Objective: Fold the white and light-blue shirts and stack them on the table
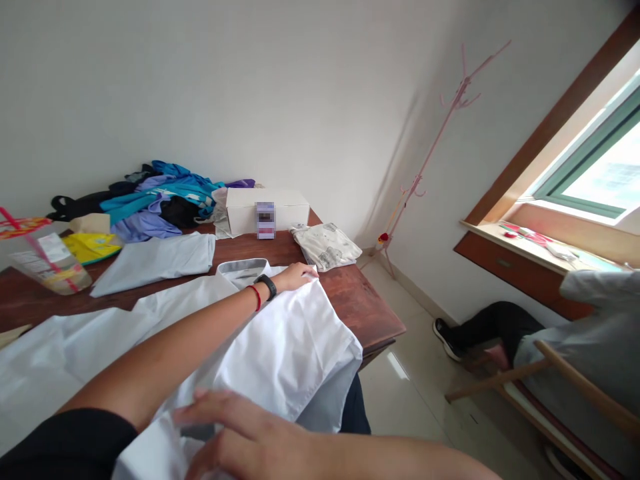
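Observation:
A white collared shirt [280,340] lies spread across the brown wooden table [350,293], part of it hanging over the near edge. My left hand [297,277], with a black band and a red string at the wrist, is at the shirt's shoulder to the right of the collar, its fingers closed on the fabric. Close to the camera, my right hand [240,433] holds a lower part of the shirt, its fingers bent around the cloth. Behind the shirt lies a folded light grey garment [160,261].
Piled clothes [165,193] and a white box [290,208] stand against the wall. A printed cloth bag [327,245] lies at the right, a plastic cup [55,263] at the left. A person [575,373] sits on a chair at right, near a pink coat rack [430,157].

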A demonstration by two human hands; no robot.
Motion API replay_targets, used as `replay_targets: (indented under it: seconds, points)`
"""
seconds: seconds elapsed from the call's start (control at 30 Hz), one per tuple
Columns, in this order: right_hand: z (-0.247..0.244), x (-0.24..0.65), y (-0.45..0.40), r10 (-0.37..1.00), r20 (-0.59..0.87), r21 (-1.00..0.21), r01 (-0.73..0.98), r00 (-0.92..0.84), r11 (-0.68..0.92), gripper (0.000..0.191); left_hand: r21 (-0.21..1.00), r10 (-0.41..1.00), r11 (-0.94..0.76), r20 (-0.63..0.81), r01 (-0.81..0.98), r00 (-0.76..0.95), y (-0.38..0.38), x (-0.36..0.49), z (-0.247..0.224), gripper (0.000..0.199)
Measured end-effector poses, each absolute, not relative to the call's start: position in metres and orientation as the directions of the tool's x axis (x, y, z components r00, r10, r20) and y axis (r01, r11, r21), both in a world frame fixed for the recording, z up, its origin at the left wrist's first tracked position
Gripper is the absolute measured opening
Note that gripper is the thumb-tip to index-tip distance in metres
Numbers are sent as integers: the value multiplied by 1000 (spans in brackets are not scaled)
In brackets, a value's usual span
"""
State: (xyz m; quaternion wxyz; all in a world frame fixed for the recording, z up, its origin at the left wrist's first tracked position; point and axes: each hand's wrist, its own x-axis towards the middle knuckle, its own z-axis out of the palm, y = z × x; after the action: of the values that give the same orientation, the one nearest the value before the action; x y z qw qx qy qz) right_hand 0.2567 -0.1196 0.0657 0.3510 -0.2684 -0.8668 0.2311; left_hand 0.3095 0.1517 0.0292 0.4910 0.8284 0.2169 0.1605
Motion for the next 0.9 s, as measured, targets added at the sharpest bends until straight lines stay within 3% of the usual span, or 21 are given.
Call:
replay_targets:
  seconds: [0.1, 0.2, 0.3, 0.43, 0.57, 0.9]
  points:
    - [46, 314, -134, 756, 510, -569, 498, -411, 655, 40, 900, 552, -365, 4, 238, 834, 165, 303, 23, 26]
    - [17, 374, -147, 856, 485, -640, 740, 181, 207, 22, 921, 581, -284, -57, 267, 812, 173, 301, 23, 38]
    - [-4, 418, -157, 826, 353, -646, 753, 438, -123, 31, 929, 619, -205, -120, 307, 776, 176, 306, 28, 53]
    - [-7, 433, -159, 864, 260, -576, 788, 430, -219, 26, 918, 620, -157, -197, 365, 759, 174, 320, 36, 63]
    - [-2, 430, -150, 868, 272, -533, 816, 416, -224, 10, 916, 629, -174, -179, 361, 757, 172, 329, 37, 53]
    - [-12, 458, -138, 813, 228, -770, 610, 536, -186, 21, 954, 675, -139, -106, 267, 730, 185, 324, 24, 39]
